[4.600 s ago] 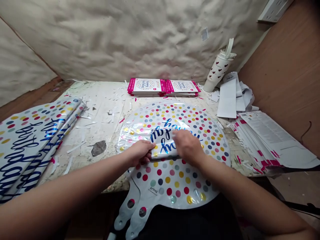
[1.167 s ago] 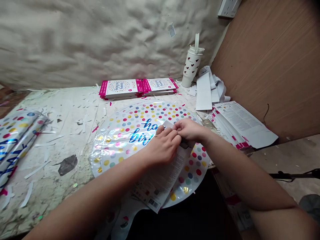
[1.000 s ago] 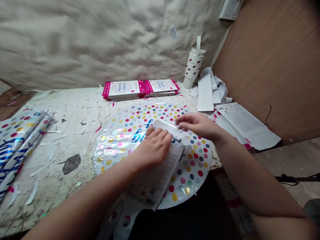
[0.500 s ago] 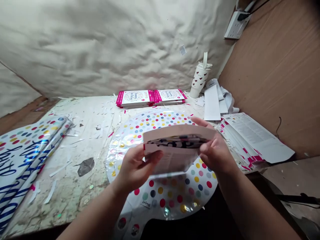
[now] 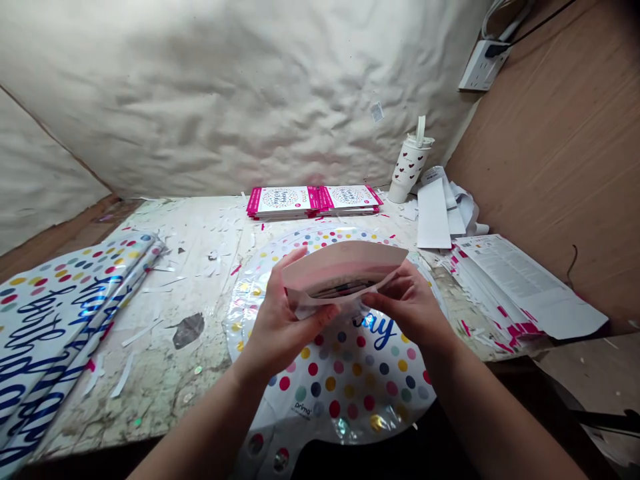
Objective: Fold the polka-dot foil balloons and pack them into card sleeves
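Between my hands is a paper packet (image 5: 345,263), its mouth bowed apart toward me and something folded showing dark inside. My left hand (image 5: 280,320) is closed round the packet's left end, thumb along the near edge. My right hand (image 5: 413,303) grips the right end, its thumb and fingers at the near lip. Beneath them lies a flat round foil balloon (image 5: 345,380) with coloured dots and blue lettering, its tail hanging toward the table's front edge. The packet hides much of the balloon's middle.
More dotted foil balloons (image 5: 65,320) lie folded at the left. Pink-and-white packets (image 5: 315,200) are stacked at the back, near a heart-patterned tumbler (image 5: 410,167). White paper strips (image 5: 435,213) and fanned printed packets (image 5: 520,287) sit at the right. A socket (image 5: 484,65) hangs on the wall.
The packet has tipped and its mouth has spread wider, with the folded contents sitting deeper. My right fingers have moved in to the near lip. The whole view has shifted slightly.
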Tool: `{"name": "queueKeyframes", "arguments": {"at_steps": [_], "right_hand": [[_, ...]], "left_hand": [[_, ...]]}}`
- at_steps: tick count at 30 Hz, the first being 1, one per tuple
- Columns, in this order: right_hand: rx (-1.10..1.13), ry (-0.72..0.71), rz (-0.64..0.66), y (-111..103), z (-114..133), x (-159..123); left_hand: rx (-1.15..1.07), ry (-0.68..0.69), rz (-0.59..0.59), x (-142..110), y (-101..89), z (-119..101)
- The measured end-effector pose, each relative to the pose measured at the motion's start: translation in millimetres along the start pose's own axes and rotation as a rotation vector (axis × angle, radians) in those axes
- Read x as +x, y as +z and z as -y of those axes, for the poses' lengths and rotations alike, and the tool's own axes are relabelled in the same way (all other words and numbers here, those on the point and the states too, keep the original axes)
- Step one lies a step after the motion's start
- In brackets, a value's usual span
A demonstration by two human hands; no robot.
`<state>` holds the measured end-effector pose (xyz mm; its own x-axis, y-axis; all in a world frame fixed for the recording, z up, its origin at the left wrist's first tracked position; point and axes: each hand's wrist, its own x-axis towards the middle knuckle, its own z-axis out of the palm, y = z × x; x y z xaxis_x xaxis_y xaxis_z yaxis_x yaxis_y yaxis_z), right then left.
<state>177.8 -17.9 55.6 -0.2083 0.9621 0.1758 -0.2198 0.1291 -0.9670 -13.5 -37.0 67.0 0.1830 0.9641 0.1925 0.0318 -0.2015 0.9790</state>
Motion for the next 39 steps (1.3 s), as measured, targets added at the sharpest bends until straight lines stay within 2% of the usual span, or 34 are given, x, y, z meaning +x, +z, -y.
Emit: {"name": "queueKeyframes", "arguments": {"at_steps": [5, 7, 9, 10, 12, 13, 15, 17, 20, 23, 27, 30, 33, 36, 39], "right_hand": [[-0.038, 0.033, 0.016, -14.6, 9.9, 13.4], [-0.155, 0.119, 0.003, -20.5, 8.0, 25.5], [-0.434, 0.167, -0.042, -24.4, 0.5, 35.0], [-0.617, 0.135, -0.086, -24.7, -4.7, 36.8], [-0.941, -0.027, -0.118, -20.2, -15.8, 32.4], [-1.034, -0.125, -0.068, -15.3, -20.9, 26.4], [-1.086, -0.284, 0.134, -2.0, -28.9, 10.5], [-1.075, -0.368, 0.293, 11.9, -33.9, -5.0], [-1.096, -0.436, 0.284, 25.6, -37.7, -16.9], [-1.139, -0.459, 0.266, 28.3, -40.3, -16.1], [-1.056, -0.385, 0.237, 20.9, -40.1, -10.7], [-1.016, -0.333, 0.303, 14.5, -34.0, -11.7], [-1.213, -0.389, 0.383, 17.4, -28.0, -16.4], [-1.436, -0.477, 0.424, 30.7, -27.7, -17.4], [-1.465, -0.521, 0.399, 35.2, -24.4, -13.3]], "left_hand": [[-0.049, -0.141, -0.044, -1.5, -12.9, 0.4], [-0.157, -0.269, 0.008, -3.1, -13.1, 7.6], [-0.236, -0.456, 0.081, -6.6, -10.7, 19.2], [-0.254, -0.547, 0.097, -9.2, -8.8, 25.7], [-0.261, -0.678, 0.078, -15.9, -4.4, 36.9], [-0.260, -0.709, 0.058, -19.4, -2.1, 40.9], [-0.272, -0.728, 0.041, -25.4, 2.0, 44.8], [-0.282, -0.722, 0.052, -29.4, 5.0, 44.8], [-0.255, -0.684, 0.069, -32.5, 6.9, 43.0], [-0.241, -0.642, 0.076, -35.1, 7.5, 43.1], [-0.279, -0.659, 0.089, -37.5, 7.5, 43.3], [-0.282, -0.681, 0.090, -36.3, 6.8, 40.2], [-0.233, -0.672, 0.109, -33.9, 8.1, 35.1], [-0.174, -0.666, 0.107, -32.1, 12.5, 31.5], [-0.181, -0.679, 0.090, -30.6, 13.7, 31.4]]}}
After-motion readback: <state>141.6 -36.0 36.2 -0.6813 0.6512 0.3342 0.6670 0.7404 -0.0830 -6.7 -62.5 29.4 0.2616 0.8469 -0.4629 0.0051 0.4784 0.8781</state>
